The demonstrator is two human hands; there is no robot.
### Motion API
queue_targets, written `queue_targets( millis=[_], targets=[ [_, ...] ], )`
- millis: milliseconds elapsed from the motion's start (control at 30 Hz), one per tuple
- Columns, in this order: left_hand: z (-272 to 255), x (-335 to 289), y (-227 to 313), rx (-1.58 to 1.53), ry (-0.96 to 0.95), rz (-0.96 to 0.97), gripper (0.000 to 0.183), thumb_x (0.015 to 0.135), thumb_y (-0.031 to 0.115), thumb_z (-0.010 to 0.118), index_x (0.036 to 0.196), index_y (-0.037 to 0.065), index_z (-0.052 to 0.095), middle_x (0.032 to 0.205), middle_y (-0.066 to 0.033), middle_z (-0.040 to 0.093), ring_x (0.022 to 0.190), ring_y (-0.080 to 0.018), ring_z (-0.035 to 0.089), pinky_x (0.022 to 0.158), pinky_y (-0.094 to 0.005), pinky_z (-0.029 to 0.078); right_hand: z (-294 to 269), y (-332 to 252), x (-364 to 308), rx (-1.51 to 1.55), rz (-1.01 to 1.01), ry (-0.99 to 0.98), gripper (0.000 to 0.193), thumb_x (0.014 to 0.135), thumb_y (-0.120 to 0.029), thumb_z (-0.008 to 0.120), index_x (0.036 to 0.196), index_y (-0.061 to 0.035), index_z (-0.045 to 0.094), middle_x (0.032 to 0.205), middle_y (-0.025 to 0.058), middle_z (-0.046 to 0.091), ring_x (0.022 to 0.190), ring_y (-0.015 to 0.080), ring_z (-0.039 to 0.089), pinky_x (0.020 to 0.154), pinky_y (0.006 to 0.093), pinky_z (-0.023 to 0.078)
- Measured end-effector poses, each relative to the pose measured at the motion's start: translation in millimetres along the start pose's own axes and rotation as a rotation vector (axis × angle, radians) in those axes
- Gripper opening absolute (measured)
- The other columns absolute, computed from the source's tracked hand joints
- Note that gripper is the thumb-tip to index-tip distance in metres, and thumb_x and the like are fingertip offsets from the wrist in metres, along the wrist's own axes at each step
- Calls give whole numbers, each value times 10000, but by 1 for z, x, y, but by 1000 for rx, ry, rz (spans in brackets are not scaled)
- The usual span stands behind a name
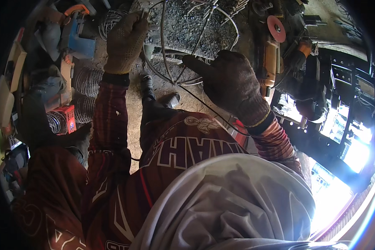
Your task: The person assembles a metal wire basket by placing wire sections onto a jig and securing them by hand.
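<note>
Steel wire frame (187,46) sits upper centre, its rim pinched in the closed left hand (125,41) at upper left, while the right hand (231,83), forefinger extended, touches its lower spokes.

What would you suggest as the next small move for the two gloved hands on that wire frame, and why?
Probably the right hand should close its pointing finger and thumb on the wire spoke beside it. The left hand already grips the round wire frame at its rim, while the right hand only points at the hub where the spokes meet, so the frame looks held on one side only.
</note>
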State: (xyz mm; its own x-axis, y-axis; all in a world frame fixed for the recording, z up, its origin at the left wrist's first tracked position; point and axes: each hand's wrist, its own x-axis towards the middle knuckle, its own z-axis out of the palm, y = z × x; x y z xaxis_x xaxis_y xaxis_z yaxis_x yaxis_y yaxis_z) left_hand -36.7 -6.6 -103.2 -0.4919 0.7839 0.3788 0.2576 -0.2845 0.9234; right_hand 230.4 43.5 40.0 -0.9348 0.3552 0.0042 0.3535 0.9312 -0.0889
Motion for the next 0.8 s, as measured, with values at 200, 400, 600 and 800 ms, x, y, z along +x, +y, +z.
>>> queue_targets(
  millis=[200, 400, 600, 800],
  targets=[
    [-2, 4, 8, 230, -11, 105, 182, 1008, 105, 709, 1167, 18, 697, 819, 39, 612, 752, -29, 556, 678, -219, 490, -10, 4, -5, 25, -63, 40, 467, 765, -115, 708, 1225, -190, 732, 673, 56, 603, 705, 280, 629, 673, 431, 528],
    [2, 3, -3, 180, 34, 105, 110, 1000, 102, 721, 1078, 26, 708, 801, 37, 602, 741, -32, 546, 674, -231, 478, -7, -1, -32, 158, -51, 121, 373, 679, -132, 754, 1051, -116, 766, 705, 43, 607, 716, 258, 631, 719, 431, 549],
    [5, 5, 1, 97, 52, 125, 72, 1000, 98, 715, 991, 29, 693, 768, 47, 590, 698, -31, 519, 634, -231, 445, 17, -2, -29, 182, -93, 321, 363, 684, -134, 776, 1046, -119, 753, 828, 66, 630, 838, 286, 657, 798, 448, 577],
    [-4, 1, -7, 163, -11, 40, 129, 1011, 106, 694, 1099, 11, 701, 900, 19, 638, 811, -41, 542, 732, -236, 463, 23, -8, -16, 95, -123, 423, 325, 736, -170, 776, 1060, -165, 755, 913, 77, 642, 921, 305, 671, 839, 463, 579]
  ],
)
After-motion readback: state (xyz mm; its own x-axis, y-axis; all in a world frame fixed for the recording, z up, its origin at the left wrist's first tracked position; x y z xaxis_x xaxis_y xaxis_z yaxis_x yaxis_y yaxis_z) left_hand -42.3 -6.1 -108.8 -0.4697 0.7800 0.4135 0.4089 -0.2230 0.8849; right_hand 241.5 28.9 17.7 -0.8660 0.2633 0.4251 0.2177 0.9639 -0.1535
